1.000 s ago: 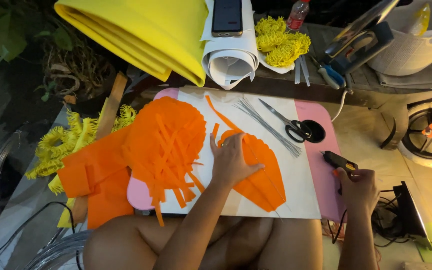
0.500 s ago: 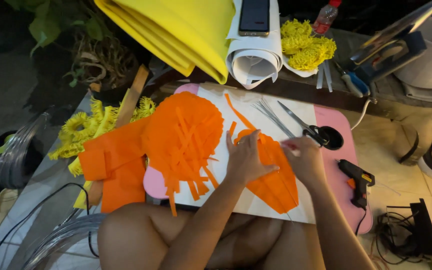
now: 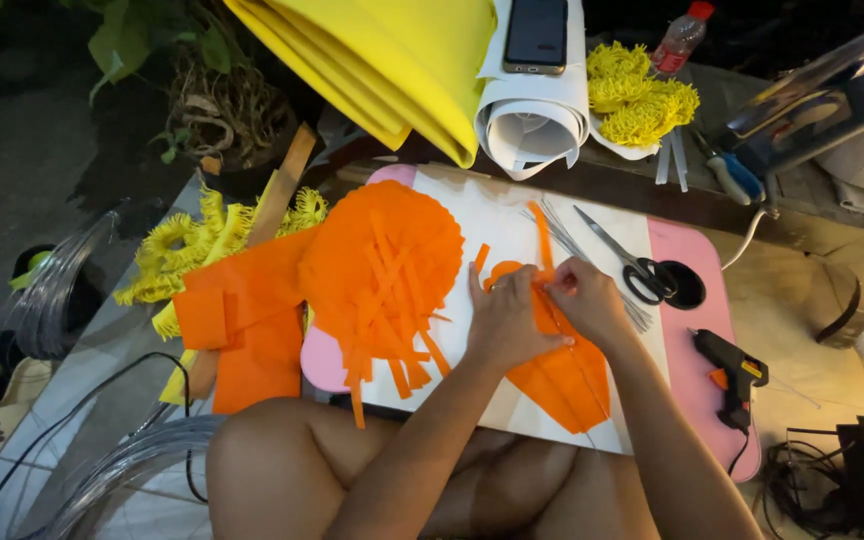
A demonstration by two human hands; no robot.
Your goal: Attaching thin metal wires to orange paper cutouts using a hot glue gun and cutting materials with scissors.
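Both hands meet at frame centre on one orange sheet (image 3: 562, 375): the left hand (image 3: 507, 325) lies flat, fingers spread, pressing it; the right hand (image 3: 584, 300) pinches one orange strip (image 3: 544, 240). One pair of scissors (image 3: 642, 270) and one glue gun (image 3: 732, 365) lie right on the pink-edged surface (image 3: 697, 400), outdoors on paving.

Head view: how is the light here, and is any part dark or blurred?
Head view: warm light falls on the white board and both hands, left hand, right hand; the ground at upper left is dark; the sharp hands show no motion blur; the edges bend slightly.
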